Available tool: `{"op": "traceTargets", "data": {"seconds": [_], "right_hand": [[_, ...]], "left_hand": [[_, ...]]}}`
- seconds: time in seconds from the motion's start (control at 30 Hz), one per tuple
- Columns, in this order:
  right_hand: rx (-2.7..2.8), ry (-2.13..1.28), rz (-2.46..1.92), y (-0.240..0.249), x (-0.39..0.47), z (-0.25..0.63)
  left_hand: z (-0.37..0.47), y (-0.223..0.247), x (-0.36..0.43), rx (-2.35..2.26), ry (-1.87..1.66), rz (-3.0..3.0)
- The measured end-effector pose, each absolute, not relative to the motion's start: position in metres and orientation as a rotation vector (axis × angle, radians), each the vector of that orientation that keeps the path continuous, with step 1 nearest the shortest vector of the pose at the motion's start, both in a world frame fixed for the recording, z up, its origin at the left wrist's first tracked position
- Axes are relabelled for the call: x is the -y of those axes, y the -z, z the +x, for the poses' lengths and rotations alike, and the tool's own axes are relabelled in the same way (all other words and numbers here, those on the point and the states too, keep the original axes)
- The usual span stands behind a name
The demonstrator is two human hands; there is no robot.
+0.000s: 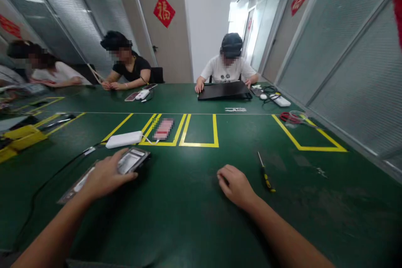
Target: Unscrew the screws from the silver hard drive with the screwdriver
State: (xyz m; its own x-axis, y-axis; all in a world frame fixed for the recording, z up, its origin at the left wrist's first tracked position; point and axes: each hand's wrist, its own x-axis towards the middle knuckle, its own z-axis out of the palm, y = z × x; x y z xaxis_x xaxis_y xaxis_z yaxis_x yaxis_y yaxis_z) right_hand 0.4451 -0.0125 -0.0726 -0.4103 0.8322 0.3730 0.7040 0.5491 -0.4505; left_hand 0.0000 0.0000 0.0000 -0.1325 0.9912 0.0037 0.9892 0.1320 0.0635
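My left hand [105, 176] is closed around a hard drive [133, 160], a flat dark-edged block with a pale label, held at the left of the green table. Partly hidden beneath my left wrist lies a second flat item with a white label [81, 182]; it looks like another drive, perhaps in clear wrapping. My right hand [235, 186] rests on the tabletop with its fingers curled in, and nothing shows in it. To the right of that hand lies a screwdriver [266, 178] with a black and yellow handle, its shaft pointing away from me.
A white power bank [124, 139] is cabled to a pink phone [163, 129]. Yellow tape [199, 145] marks boxes on the table [185, 201]. Small screws [321, 172] and red cable [287, 117] lie right. Yellow bins [25, 136] stand left. Across, a person handles a black laptop-like panel [224, 91].
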Motion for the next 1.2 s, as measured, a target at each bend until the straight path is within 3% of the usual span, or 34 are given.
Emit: {"op": "traceTargets", "data": {"seconds": [0.5,1.2], "right_hand": [[2.17,-0.238,-1.255,0.067,0.012,0.443],[2.105,-0.236,-1.276,0.072,0.013,0.442]], "left_hand": [[0.207,0.019,-0.012,-1.823,-0.21,2.388],[0.248,0.023,0.001,-1.87,-0.082,2.436]]}}
